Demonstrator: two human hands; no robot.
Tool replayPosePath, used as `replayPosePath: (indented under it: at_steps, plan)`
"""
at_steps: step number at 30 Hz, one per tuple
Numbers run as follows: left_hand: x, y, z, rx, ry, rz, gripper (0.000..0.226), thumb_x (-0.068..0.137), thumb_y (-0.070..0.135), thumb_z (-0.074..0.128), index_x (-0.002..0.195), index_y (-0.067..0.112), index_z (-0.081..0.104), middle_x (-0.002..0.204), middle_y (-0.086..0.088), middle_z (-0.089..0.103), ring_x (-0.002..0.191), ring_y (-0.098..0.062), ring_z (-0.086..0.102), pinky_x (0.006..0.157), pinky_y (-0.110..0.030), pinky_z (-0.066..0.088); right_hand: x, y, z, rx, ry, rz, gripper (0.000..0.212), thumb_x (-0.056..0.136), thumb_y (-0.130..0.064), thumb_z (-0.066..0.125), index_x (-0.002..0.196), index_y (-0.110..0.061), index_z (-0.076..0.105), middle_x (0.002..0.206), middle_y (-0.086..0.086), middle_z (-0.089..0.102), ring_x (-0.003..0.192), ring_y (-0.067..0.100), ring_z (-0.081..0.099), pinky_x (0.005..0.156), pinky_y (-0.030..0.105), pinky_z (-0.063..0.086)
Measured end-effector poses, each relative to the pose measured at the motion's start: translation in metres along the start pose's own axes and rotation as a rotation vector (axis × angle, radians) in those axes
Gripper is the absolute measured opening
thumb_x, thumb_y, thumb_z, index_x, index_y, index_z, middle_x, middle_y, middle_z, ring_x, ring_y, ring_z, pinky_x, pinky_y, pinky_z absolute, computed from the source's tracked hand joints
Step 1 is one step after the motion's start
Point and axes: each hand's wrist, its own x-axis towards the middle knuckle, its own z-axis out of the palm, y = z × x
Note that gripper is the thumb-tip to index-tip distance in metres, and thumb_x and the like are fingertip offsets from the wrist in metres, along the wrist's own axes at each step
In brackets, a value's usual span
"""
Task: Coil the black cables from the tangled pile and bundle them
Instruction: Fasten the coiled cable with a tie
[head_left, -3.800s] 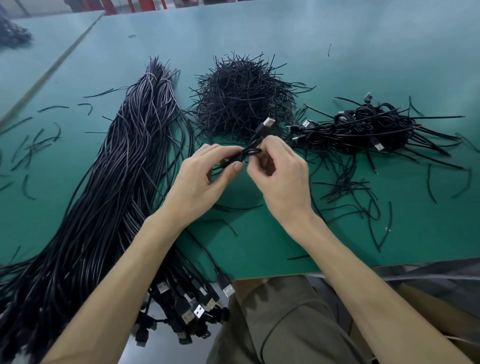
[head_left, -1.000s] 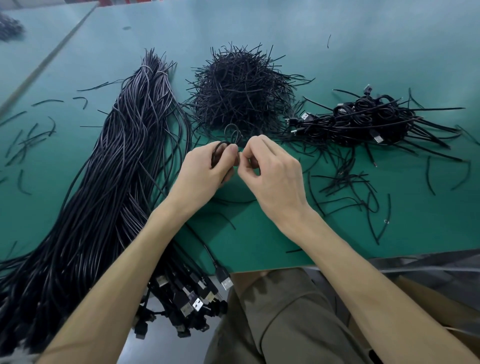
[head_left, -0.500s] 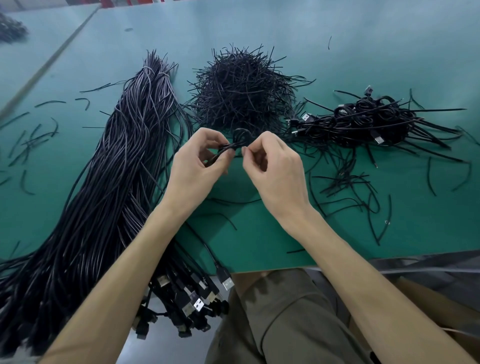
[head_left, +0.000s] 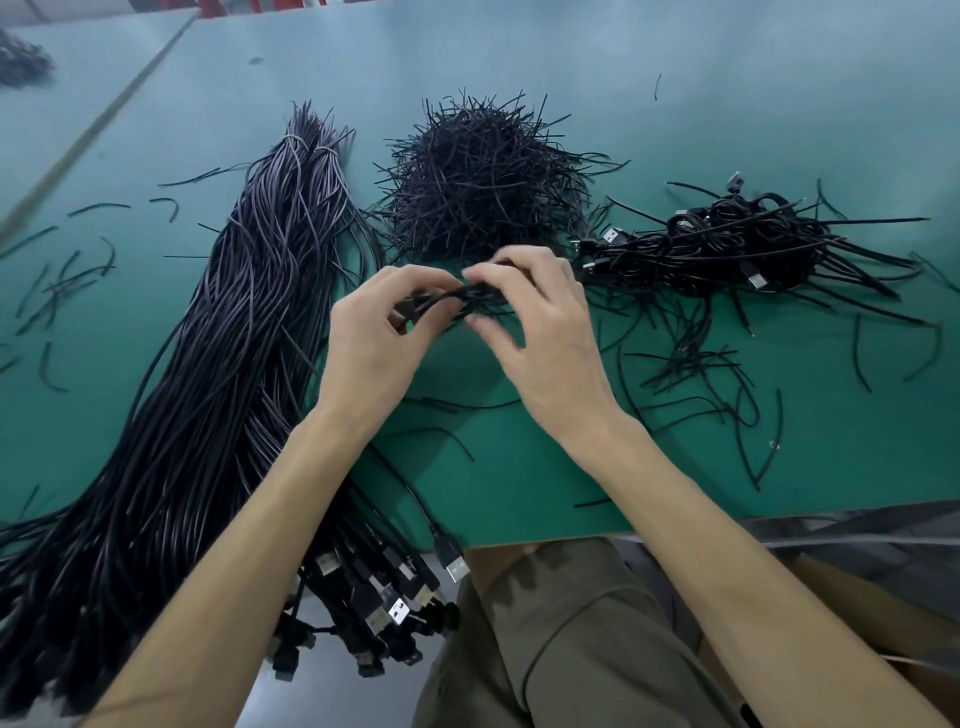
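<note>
A small coil of black cable (head_left: 457, 300) hangs just above the green table (head_left: 519, 483), held between both hands. My left hand (head_left: 374, 353) pinches its left end between thumb and fingers. My right hand (head_left: 545, 343) grips its right end, fingers curled over the top. A long sheaf of uncoiled black cables (head_left: 208, 374) lies to the left, its USB plugs (head_left: 384, 597) hanging over the table's near edge. Finished coiled bundles (head_left: 737, 244) are piled at the right.
A mound of short black twist ties (head_left: 483, 182) sits behind my hands. Loose ties lie scattered at the far left (head_left: 62, 280) and at the right (head_left: 696, 374). My lap in olive trousers (head_left: 561, 639) is below the table edge.
The coil has been flattened and turned sideways between my hands. My right hand has moved over its top and closed on it; my left hand keeps its pinch.
</note>
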Motion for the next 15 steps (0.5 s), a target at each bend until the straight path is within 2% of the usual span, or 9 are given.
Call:
replayPosePath:
  at_steps: [2, 5, 7, 12, 15]
  plan:
    - [0.0, 0.0, 0.0, -0.007, -0.005, 0.002, 0.017, 0.09, 0.021, 0.079, 0.105, 0.026, 0.074, 0.098, 0.011, 0.074, 0.087, -0.014, 0.069, 0.077, -0.04, 0.057, 0.0, 0.003, -0.001, 0.091, 0.038, 0.067, 0.021, 0.092, -0.015, 0.072, 0.112, -0.012, 0.07, 0.112, 0.001, 0.06, 0.107, 0.019, 0.056, 0.095, 0.038, 0.047]
    - [0.001, -0.003, 0.0, -0.07, 0.037, -0.062, 0.019, 0.09, 0.022, 0.079, 0.107, 0.023, 0.072, 0.097, 0.009, 0.074, 0.072, -0.018, 0.065, 0.07, -0.042, 0.058, 0.001, 0.004, -0.003, 0.165, 0.069, 0.186, 0.014, 0.092, -0.015, 0.073, 0.105, -0.014, 0.071, 0.107, -0.003, 0.059, 0.096, 0.0, 0.057, 0.084, 0.017, 0.047]
    - [0.003, -0.005, -0.001, -0.116, 0.064, -0.096, 0.022, 0.09, 0.022, 0.079, 0.11, 0.022, 0.069, 0.099, 0.008, 0.075, 0.071, -0.023, 0.063, 0.07, -0.046, 0.058, 0.001, 0.005, -0.002, 0.195, 0.096, 0.232, 0.013, 0.091, -0.014, 0.074, 0.103, -0.016, 0.072, 0.105, -0.004, 0.06, 0.092, -0.007, 0.056, 0.079, 0.008, 0.042]
    - [0.002, -0.006, -0.002, -0.09, 0.109, -0.105, 0.026, 0.091, 0.027, 0.078, 0.113, 0.024, 0.065, 0.097, 0.011, 0.072, 0.074, -0.01, 0.061, 0.07, -0.036, 0.054, 0.003, 0.003, -0.006, 0.238, 0.089, 0.279, 0.01, 0.091, -0.014, 0.074, 0.101, -0.016, 0.072, 0.102, -0.003, 0.06, 0.087, -0.006, 0.058, 0.078, 0.008, 0.043]
    - [0.001, -0.004, -0.004, -0.119, 0.154, -0.152, 0.028, 0.091, 0.033, 0.077, 0.114, 0.025, 0.064, 0.099, 0.008, 0.071, 0.077, -0.013, 0.065, 0.068, -0.027, 0.053, 0.011, 0.007, -0.02, 0.252, 0.136, 0.36, 0.008, 0.093, -0.025, 0.073, 0.097, -0.019, 0.072, 0.096, -0.002, 0.065, 0.083, 0.003, 0.061, 0.079, 0.019, 0.05]
